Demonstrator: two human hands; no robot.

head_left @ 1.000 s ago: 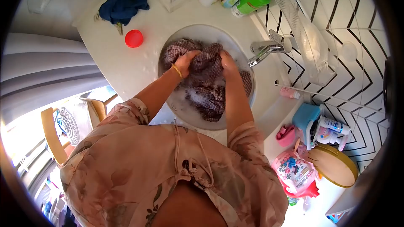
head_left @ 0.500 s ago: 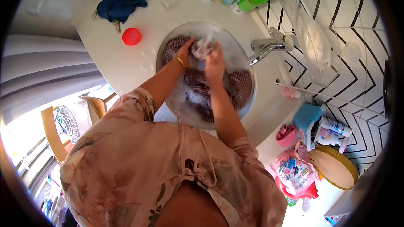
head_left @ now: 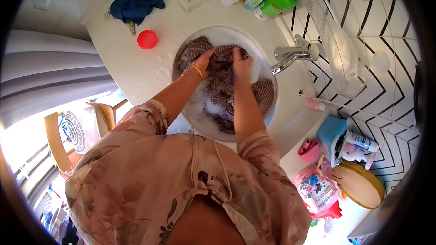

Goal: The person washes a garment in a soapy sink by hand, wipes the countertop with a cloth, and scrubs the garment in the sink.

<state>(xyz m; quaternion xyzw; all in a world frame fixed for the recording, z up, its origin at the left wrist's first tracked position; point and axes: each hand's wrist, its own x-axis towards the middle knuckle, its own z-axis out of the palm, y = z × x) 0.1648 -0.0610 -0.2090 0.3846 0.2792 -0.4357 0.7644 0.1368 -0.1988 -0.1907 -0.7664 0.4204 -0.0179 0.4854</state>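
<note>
A dark checkered cloth lies bunched and wet in the round white sink, with soapy water and foam around it. My left hand, with a yellow bangle at the wrist, grips the cloth on the left side of the bowl. On the right, my right hand has its fingers closed around another part of the same cloth, and its outline is slightly blurred. A stretch of the fabric runs between both hands. Parts of the cloth sit under foam and behind my forearms.
A chrome faucet reaches over the sink's right rim. On the counter are a red lid and a dark blue cloth. Several bottles, including a green bottle, stand at the back. A blue container is at the right.
My right hand has come down from the foamy bunched part, and the checkered cloth now stretches between my hands with less foam on it. The view has shifted slightly.
</note>
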